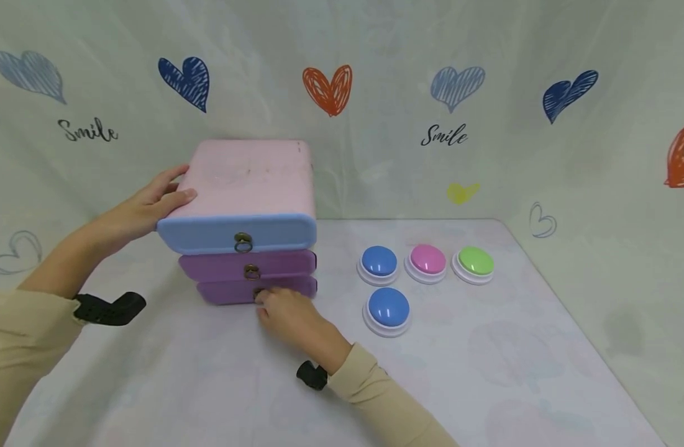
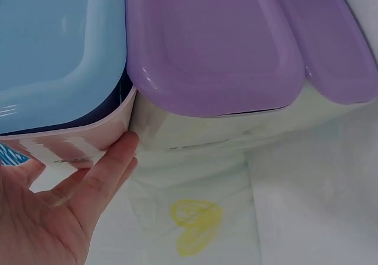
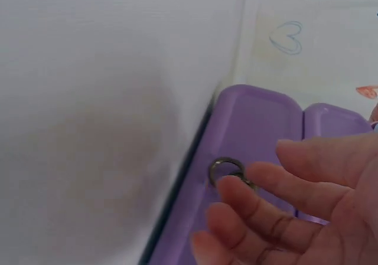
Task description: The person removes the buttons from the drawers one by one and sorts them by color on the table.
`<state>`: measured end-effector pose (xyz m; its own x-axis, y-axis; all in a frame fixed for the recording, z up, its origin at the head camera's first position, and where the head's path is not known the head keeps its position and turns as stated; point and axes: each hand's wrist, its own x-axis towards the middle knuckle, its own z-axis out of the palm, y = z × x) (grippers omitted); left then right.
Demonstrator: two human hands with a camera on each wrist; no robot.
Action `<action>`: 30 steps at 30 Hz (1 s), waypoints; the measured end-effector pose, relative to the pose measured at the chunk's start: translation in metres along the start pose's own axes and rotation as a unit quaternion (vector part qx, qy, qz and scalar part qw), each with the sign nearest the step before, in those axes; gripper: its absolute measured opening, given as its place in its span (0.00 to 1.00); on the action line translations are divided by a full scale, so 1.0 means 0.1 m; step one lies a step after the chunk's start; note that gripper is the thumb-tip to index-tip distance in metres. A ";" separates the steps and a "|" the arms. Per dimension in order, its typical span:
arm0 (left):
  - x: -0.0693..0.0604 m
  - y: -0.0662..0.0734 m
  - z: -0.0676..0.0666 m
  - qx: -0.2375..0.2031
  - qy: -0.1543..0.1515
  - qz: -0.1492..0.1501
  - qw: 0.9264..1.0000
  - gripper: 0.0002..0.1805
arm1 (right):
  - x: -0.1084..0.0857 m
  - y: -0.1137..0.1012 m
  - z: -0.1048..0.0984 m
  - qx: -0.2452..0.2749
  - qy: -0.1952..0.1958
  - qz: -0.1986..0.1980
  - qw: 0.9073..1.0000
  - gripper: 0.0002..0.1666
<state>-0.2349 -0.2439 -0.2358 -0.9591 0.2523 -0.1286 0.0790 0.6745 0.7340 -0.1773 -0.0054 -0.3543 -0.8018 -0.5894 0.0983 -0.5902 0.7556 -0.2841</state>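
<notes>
A small drawer cabinet (image 1: 252, 180) with a pink top stands at the left of the table. Its top drawer (image 1: 199, 234) is blue; the middle drawer (image 1: 210, 266) and bottom drawer (image 1: 224, 293) are purple. Each has a bronze ring pull. My left hand (image 1: 143, 211) rests against the cabinet's upper left side, thumb over the top edge, as the left wrist view also shows. At the bottom drawer's ring pull (image 3: 212, 167) is my right hand (image 3: 295, 212). Its fingertips are at the ring, with the thumb apart from them.
Right of the cabinet, on the white table (image 1: 515, 372), stand two blue push buttons (image 1: 379, 261) (image 1: 389, 307), a pink one (image 1: 428, 259) and a green one (image 1: 476, 261). Behind hangs a pale curtain (image 1: 375, 167) printed with hearts.
</notes>
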 end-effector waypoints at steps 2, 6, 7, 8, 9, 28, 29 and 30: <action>0.00 0.00 0.01 0.000 -0.002 -0.001 1.000 0.40 | -0.01 0.01 0.05 -0.022 -0.030 0.001 0.999 0.16; 0.00 0.00 0.02 0.003 0.000 0.001 1.000 0.40 | -0.02 0.02 0.13 -0.047 -0.072 0.018 0.996 0.24; 0.00 0.00 0.02 0.003 0.000 0.001 1.000 0.40 | -0.02 0.03 0.15 -0.047 -0.082 0.025 0.995 0.26; 0.00 0.00 0.02 0.004 -0.001 0.001 1.000 0.40 | -0.03 0.03 0.17 -0.045 -0.093 0.035 0.994 0.28; 0.00 0.00 0.02 0.004 -0.001 0.001 1.000 0.40 | -0.03 0.03 0.18 -0.041 -0.100 0.041 0.993 0.29; 0.00 0.00 -0.01 0.003 -0.003 -0.004 1.000 0.41 | 0.03 0.04 0.27 -0.029 -0.009 -0.001 1.000 0.14; 0.00 0.00 -0.02 0.002 -0.004 -0.003 1.000 0.41 | 0.03 0.04 0.27 -0.032 0.004 -0.009 0.999 0.12; 0.00 0.00 -0.02 0.002 -0.004 -0.003 1.000 0.41 | 0.03 0.04 0.27 -0.034 0.016 -0.016 0.999 0.10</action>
<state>-0.2352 -0.2453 -0.2346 -0.9572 0.2545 -0.1379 0.0749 0.6780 0.7312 -0.1802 -0.0119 -0.3808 -0.7843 -0.6051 0.1368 -0.6198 0.7547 -0.2150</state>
